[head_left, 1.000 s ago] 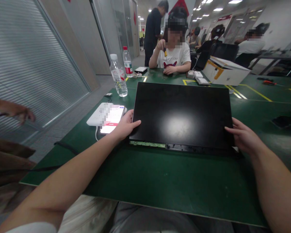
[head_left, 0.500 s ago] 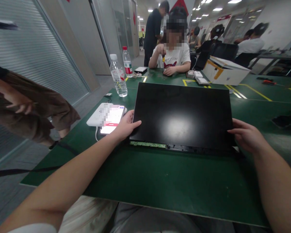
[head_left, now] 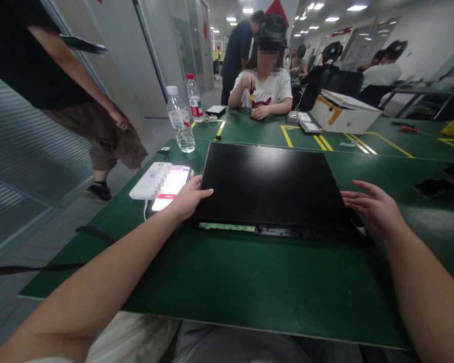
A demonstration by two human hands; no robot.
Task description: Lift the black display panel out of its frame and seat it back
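A black LCD panel [head_left: 267,186] lies at a low tilt over the green table in front of me, with a strip of green circuit board [head_left: 227,227] along its near edge. My left hand [head_left: 191,196] grips the panel's left edge, thumb on top and fingers beneath. At the right edge, my right hand [head_left: 373,206] has its fingers stretched out and apart, the fingertips touching or very near the panel's side. Whatever lies under the panel is hidden.
Left of the panel are a lit phone [head_left: 172,186], a white box-like device [head_left: 148,181] and two water bottles, the nearer one [head_left: 181,123] clear. Across the table [head_left: 249,282] a person [head_left: 263,91] works by a white box [head_left: 344,113]. Another person [head_left: 79,85] walks at left.
The panel has tipped down flatter, its far edge lower. My right hand has loosened from a pinch on its edge to spread fingers. The person at left has moved into fuller view.
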